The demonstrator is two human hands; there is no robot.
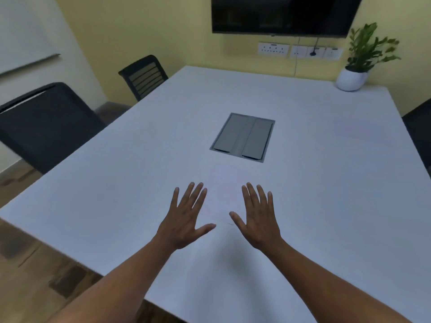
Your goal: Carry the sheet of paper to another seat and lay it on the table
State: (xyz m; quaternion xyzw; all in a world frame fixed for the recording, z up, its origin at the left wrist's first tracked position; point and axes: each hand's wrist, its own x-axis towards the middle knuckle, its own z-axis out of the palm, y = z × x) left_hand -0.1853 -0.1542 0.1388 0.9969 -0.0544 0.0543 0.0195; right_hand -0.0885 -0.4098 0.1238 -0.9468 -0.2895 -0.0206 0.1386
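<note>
A white sheet of paper (222, 190) lies flat on the white table (116, 194), faint against it, just in front of the grey panel. My left hand (185, 217) and my right hand (258, 217) stretch out over the table with fingers spread and straight, one at each side of the sheet's near part. Neither hand holds anything. Whether the palms touch the paper or hover just above it cannot be told.
A grey cable-box panel (242, 137) is set into the table's middle. A potted plant (354, 73) stands at the far right corner. Two black chairs (44, 122) (143, 74) stand along the left side, another chair (419, 134) at the right edge. A dark screen (284, 15) hangs on the far wall.
</note>
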